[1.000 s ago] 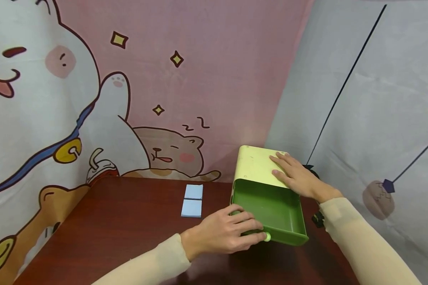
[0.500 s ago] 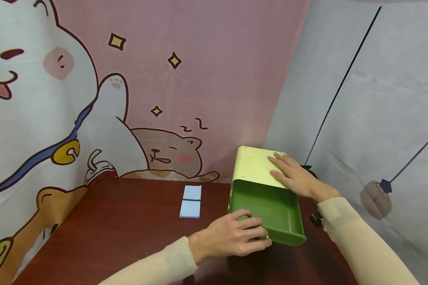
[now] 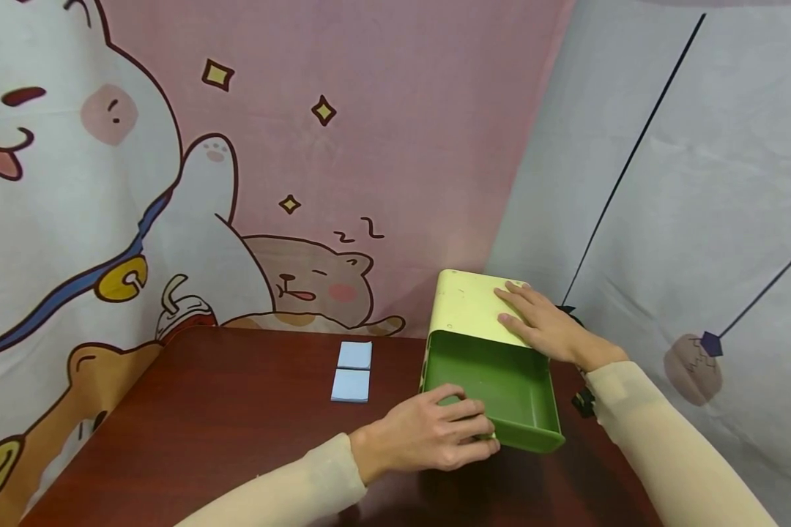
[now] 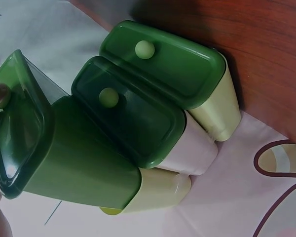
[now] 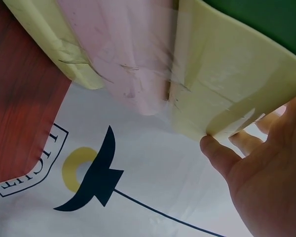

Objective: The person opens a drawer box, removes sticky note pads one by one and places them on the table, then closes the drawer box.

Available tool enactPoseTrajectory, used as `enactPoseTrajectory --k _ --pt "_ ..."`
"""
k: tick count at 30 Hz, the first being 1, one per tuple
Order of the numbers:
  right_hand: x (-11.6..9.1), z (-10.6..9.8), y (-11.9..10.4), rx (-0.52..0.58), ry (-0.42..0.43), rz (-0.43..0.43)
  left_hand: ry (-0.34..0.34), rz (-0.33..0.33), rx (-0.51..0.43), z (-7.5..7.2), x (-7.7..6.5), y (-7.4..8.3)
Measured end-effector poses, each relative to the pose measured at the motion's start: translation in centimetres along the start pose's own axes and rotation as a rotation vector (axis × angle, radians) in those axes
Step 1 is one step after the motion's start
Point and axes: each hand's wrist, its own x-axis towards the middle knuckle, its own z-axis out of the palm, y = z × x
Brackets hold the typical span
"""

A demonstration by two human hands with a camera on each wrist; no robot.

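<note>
The left grip (image 3: 431,432) pinches the knob (image 4: 6,98) of the top drawer (image 3: 524,438); in the left wrist view, the thumb lies against it. The right grip (image 3: 546,320) is unclenched, fingers stretched over the drawer unit (image 3: 471,306), resting on its yellow top. From the left grip, the top drawer lies at two o'clock, drawn well out, and the unit's top at one o'clock.

The step in hand looks like working this drawer by its knob; whether inward or outward, I cannot tell. Done well, it calls for a level, straight motion along the casing, with the right grip bearing down so the light-looking unit neither slides nor tips. Lifting or twisting the knob would probably make the drawer bind.

Counting outward: one unit, three drawers, three knobs. The middle drawer (image 4: 138,126) and bottom drawer (image 4: 182,74) are both closed beneath the top one. The casing shows three tiers: two yellow, one pink between them. At ten o'clock from the left grip, two light-blue paper pads (image 3: 351,386) lie just beside each other on the one counter (image 3: 237,424). Behind, at twelve, hangs printed cloth (image 3: 402,146).
</note>
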Motion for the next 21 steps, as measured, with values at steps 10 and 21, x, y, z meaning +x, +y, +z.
enactPoseTrajectory --k 10,21 --pt "0.1 -0.5 -0.2 0.01 -0.022 0.015 0.04 -0.033 -0.01 0.0 0.3 -0.3" --pt "0.2 -0.8 -0.3 0.029 -0.044 0.012 0.045 -0.108 -0.003 0.4 0.6 -1.1"
